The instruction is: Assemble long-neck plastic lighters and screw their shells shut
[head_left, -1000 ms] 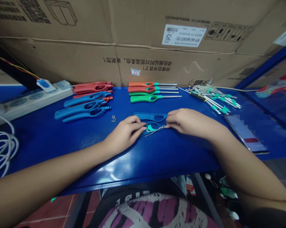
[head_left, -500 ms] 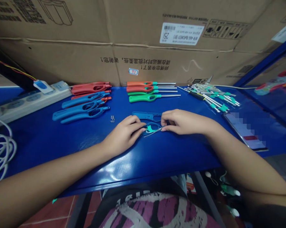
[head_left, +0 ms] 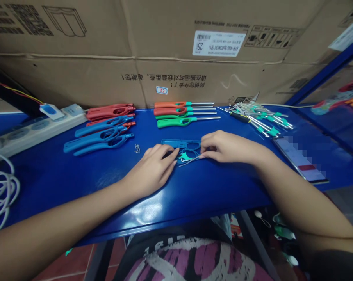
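A blue lighter shell half point(head_left: 194, 153) with a green trigger piece point(head_left: 184, 156) in it lies on the table between my hands. My left hand point(head_left: 153, 168) holds its left end, thumb and fingertips closed there, hiding that part. My right hand point(head_left: 223, 146) pinches a thin pale tube point(head_left: 189, 161) at the shell's right end; what else sits in those fingers is hidden. Just behind lies another blue shell half point(head_left: 176, 142), its right end partly behind my right fingers. Several small screws point(head_left: 137, 148) lie left of it, beyond my left hand.
Red lighter shells point(head_left: 109, 112) and blue ones point(head_left: 98, 144) lie at left. Orange and green lighters point(head_left: 172, 123) with metal tubes stand in a row behind. Tube assemblies point(head_left: 262, 117), a screwdriver point(head_left: 240, 116) and a phone point(head_left: 299, 160) are right; a power strip point(head_left: 32, 128) is left.
My left fingers have shifted slightly and stretched further over the shell's left end. My right hand keeps its pinch, almost in place. The whole view has moved a little.
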`<state>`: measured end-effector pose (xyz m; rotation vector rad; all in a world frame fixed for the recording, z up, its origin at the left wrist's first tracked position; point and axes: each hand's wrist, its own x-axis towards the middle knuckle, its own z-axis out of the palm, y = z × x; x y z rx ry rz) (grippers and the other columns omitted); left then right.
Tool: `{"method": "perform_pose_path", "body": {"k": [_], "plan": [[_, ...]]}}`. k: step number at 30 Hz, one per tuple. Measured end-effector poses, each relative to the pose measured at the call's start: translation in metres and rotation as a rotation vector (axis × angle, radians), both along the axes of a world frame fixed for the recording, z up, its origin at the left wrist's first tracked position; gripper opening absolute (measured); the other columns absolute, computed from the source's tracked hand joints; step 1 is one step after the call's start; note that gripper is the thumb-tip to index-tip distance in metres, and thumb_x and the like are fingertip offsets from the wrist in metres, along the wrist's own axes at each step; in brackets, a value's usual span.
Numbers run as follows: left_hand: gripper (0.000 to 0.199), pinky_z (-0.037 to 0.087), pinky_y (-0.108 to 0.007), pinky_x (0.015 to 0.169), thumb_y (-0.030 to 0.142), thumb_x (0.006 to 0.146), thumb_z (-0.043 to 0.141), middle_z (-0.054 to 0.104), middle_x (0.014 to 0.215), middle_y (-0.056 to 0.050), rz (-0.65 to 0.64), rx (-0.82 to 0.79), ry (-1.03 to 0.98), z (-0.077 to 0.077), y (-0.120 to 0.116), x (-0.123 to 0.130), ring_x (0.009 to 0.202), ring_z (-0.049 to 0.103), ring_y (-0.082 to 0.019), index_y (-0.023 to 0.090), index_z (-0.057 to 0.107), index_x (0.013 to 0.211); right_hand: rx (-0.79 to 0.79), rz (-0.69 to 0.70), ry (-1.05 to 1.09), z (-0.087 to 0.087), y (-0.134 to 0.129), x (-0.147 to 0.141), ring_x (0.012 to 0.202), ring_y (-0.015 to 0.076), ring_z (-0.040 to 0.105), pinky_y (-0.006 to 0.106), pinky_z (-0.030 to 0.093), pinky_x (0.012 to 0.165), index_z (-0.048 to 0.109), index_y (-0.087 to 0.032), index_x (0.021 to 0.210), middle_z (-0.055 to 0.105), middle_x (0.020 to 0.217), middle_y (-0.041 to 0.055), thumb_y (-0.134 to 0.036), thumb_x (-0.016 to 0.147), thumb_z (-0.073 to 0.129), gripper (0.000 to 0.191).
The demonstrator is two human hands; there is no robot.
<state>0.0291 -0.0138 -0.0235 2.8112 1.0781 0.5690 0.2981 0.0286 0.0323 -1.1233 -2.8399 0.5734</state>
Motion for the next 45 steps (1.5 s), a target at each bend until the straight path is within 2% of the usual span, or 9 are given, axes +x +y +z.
{"method": "perform_pose_path", "body": {"k": [5,10,15,18,23,28,32,39,45], "plan": [[0.044,0.05,-0.05,0.097,0.028,0.105,0.042,0.057,0.13,-0.02,-0.009,0.016,0.061,0.002,-0.003,0.0,0.116,0.052,-0.032,0.007,0.051,0.143,0.012,0.0,-0.012,0.003,0.001,0.003,0.072,0.014,0.058,0.027,0.04,0.067,0.072,-0.015,0.082,0.066,0.082,0.0044,-0.026,0.092,0.069,0.015],[0.046,0.051,-0.05,0.092,0.027,0.104,0.04,0.057,0.125,-0.02,0.007,0.02,0.113,0.004,-0.004,0.0,0.108,0.051,-0.032,0.006,0.05,0.145,-0.005,0.005,-0.007,0.001,0.002,0.006,0.071,0.0132,0.057,0.027,0.04,0.066,0.071,-0.015,0.086,0.066,0.082,0.0033,-0.025,0.092,0.067,0.013],[0.046,0.05,-0.047,0.09,0.026,0.105,0.039,0.057,0.122,-0.019,0.011,0.005,0.14,0.004,-0.004,0.0,0.105,0.051,-0.031,0.007,0.049,0.145,0.028,0.019,0.074,-0.001,-0.001,0.004,0.071,0.0118,0.056,0.026,0.041,0.065,0.069,-0.015,0.097,0.065,0.095,0.0044,-0.024,0.09,0.067,0.011],[0.043,0.048,-0.045,0.089,0.026,0.105,0.04,0.058,0.124,-0.017,-0.002,0.016,0.135,0.005,-0.003,-0.001,0.108,0.052,-0.03,0.01,0.05,0.143,-0.022,0.044,0.124,-0.004,-0.003,0.0,0.071,0.011,0.056,0.025,0.042,0.064,0.067,-0.017,0.1,0.063,0.097,0.0034,-0.021,0.091,0.065,0.01],[0.032,0.045,-0.043,0.084,0.022,0.104,0.043,0.061,0.123,-0.012,-0.029,0.037,0.139,0.008,-0.003,-0.001,0.104,0.053,-0.029,0.017,0.058,0.132,-0.056,0.094,0.137,-0.006,-0.004,-0.004,0.073,0.0108,0.055,0.024,0.043,0.065,0.065,-0.017,0.092,0.06,0.094,0.0023,-0.014,0.09,0.062,0.003],[0.034,0.044,-0.042,0.085,0.017,0.102,0.043,0.06,0.127,-0.011,-0.056,0.041,0.144,0.009,-0.003,-0.004,0.106,0.053,-0.028,0.023,0.059,0.132,-0.095,0.111,0.174,-0.006,-0.003,-0.003,0.066,0.0085,0.053,0.022,0.042,0.061,0.064,-0.016,0.092,0.059,0.091,0.001,-0.019,0.09,0.066,0.004],[0.035,0.043,-0.041,0.085,0.018,0.103,0.041,0.061,0.127,-0.011,-0.067,0.042,0.151,0.009,-0.003,-0.004,0.105,0.053,-0.027,0.024,0.059,0.133,-0.097,0.142,0.192,-0.006,-0.002,-0.004,0.067,0.0091,0.053,0.022,0.042,0.063,0.065,-0.017,0.092,0.06,0.091,0.001,-0.018,0.09,0.065,0.002],[0.036,0.044,-0.042,0.087,0.019,0.103,0.042,0.062,0.127,-0.011,-0.063,0.013,0.141,0.009,-0.002,-0.003,0.109,0.053,-0.028,0.024,0.056,0.136,-0.105,0.171,0.195,-0.005,-0.003,-0.004,0.065,0.0095,0.052,0.024,0.042,0.064,0.069,-0.016,0.09,0.06,0.089,0.0018,-0.025,0.092,0.066,0.01],[0.037,0.044,-0.042,0.087,0.02,0.103,0.043,0.062,0.127,-0.012,-0.073,0.011,0.135,0.01,-0.001,-0.003,0.107,0.054,-0.028,0.027,0.062,0.135,-0.102,0.162,0.233,-0.007,-0.002,-0.007,0.077,0.0134,0.058,0.026,0.044,0.073,0.07,-0.015,0.084,0.064,0.086,0.0047,-0.029,0.099,0.056,0.025]]}}
